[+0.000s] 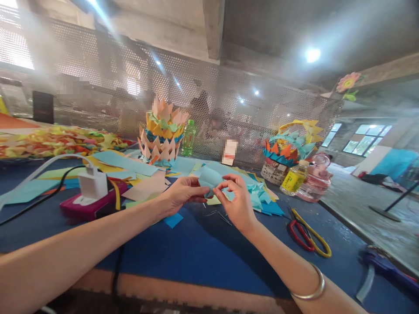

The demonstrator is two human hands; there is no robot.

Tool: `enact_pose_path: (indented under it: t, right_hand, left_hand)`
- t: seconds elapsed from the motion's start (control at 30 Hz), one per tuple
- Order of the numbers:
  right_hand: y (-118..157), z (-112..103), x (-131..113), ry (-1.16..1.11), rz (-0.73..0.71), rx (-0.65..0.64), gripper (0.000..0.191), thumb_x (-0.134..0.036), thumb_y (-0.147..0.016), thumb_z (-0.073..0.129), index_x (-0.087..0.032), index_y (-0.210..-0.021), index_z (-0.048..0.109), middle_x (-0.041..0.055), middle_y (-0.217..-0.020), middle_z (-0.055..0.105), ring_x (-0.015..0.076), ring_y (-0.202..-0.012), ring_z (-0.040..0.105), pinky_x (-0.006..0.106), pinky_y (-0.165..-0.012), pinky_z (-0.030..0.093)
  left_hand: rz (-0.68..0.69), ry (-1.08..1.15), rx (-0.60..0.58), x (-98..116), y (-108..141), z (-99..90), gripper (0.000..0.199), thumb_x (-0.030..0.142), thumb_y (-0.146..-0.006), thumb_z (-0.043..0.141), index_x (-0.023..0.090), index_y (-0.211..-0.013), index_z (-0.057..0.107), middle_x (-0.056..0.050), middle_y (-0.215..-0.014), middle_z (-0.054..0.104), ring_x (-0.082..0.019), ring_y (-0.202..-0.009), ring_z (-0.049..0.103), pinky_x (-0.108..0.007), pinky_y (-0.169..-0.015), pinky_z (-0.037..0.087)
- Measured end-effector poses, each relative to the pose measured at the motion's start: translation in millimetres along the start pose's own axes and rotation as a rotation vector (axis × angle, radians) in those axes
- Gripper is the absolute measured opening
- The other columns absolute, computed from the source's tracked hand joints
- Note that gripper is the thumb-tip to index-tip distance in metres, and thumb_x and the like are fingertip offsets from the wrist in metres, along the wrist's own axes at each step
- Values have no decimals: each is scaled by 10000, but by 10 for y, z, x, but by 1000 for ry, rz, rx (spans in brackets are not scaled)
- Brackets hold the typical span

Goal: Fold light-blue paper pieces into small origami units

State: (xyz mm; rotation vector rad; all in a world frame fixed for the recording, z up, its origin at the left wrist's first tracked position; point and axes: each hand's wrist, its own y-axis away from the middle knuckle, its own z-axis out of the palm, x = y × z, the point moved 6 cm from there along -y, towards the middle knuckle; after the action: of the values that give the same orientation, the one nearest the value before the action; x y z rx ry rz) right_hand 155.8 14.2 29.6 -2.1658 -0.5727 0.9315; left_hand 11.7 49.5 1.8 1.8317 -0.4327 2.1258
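Observation:
Over the blue tabletop, my left hand (188, 192) pinches the lower left edge of a light blue paper piece (210, 176). At its right edge, the thumb and fingers of my right hand (236, 198) close on the same paper, which looks curved. A metal bangle (310, 285) circles my right wrist. Just behind and right of my hands lie folded light blue paper pieces (260, 196) on darker blue sheets. A small blue paper scrap (173, 220) rests below my left hand.
Red-and-yellow-handled scissors (309, 235) and a dark blue glue gun (386, 266) lie at right. Layered paper crafts (160, 133) stand behind, beside a green bottle (188, 138). A purple power strip (93, 200) with a white charger and cables sits left, before a colourful paper pile (62, 141).

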Motion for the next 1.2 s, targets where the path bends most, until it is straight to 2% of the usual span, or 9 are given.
enact_pose_path:
  t: [0.23, 0.47, 0.53, 0.63, 0.7, 0.77, 0.83, 0.93, 1.2]
  right_hand:
    - [-11, 2, 9, -34, 35, 0, 138, -314, -793, 577, -190, -741, 612, 95, -1051, 529, 220, -1027, 499, 348, -801, 443]
    - [5, 16, -2, -51, 26, 2, 138, -314, -777, 585, -190, -720, 605, 87, -1043, 527, 220, -1015, 505, 346, -786, 446]
    - [12, 19, 4, -79, 33, 22, 125, -318, -765, 595, -194, -783, 584, 82, -1035, 523, 209, -994, 508, 330, -756, 456]
    - [24, 8, 69, -141, 126, 95, 357, -368, -716, 640, -201, -995, 493, 79, -1029, 514, 191, -939, 509, 300, -686, 473]
    - [36, 11, 130, -176, 216, 117, 504, -417, -679, 666, -194, -1072, 442, 78, -1018, 516, 184, -903, 511, 285, -656, 473]
    - [43, 55, 170, -207, 285, 51, 454, -462, -687, 646, -183, -1008, 488, 56, -927, 544, 164, -799, 524, 264, -616, 458]
    - [54, 118, 191, -225, 338, -62, 349, -504, -726, 588, -173, -829, 550, 13, -742, 545, 127, -624, 494, 243, -547, 417]
    - [70, 163, 205, -234, 386, -149, 389, -545, -737, 549, -167, -649, 554, -22, -566, 489, 97, -488, 405, 233, -479, 347]
    - [55, 151, 179, -215, 376, -134, 364, -517, -737, 552, -161, -725, 625, 0, -611, 553, 115, -515, 430, 239, -504, 356]
  left_hand:
    - [-23, -16, -9, -16, 4, 17, 282, 286, -587, 769, 179, -835, 691, -34, -819, 707, -162, -784, 648, -250, -709, 512]
    - [26, -41, -7, -10, -1, 18, 291, 265, -585, 767, 182, -854, 692, -23, -788, 704, -142, -717, 640, -272, -730, 513]
    - [20, -30, 8, -13, 2, 13, 288, 259, -578, 769, 172, -842, 692, -29, -783, 705, -154, -728, 647, -279, -733, 512]
    - [21, 3, 13, -5, 11, 19, 284, 249, -567, 774, 151, -820, 690, -44, -815, 707, -169, -752, 656, -285, -749, 509]
    - [32, 17, 11, 8, 15, 24, 271, 248, -571, 772, 137, -804, 690, -50, -827, 707, -172, -756, 658, -291, -766, 507]
    - [37, 22, 11, 18, 16, 27, 270, 250, -573, 772, 130, -800, 690, -54, -827, 707, -172, -753, 658, -300, -782, 505]
    - [34, 27, 16, 20, 13, 25, 279, 252, -564, 778, 128, -797, 689, -56, -836, 707, -174, -754, 658, -306, -791, 504]
    - [20, 26, 38, 11, 3, 7, 280, 255, -540, 789, 125, -767, 688, -57, -821, 708, -175, -743, 659, -303, -775, 512]
    - [-20, 22, 19, -52, -17, -13, 264, 245, -546, 783, 134, -772, 703, -58, -826, 715, -182, -753, 666, -293, -781, 517]
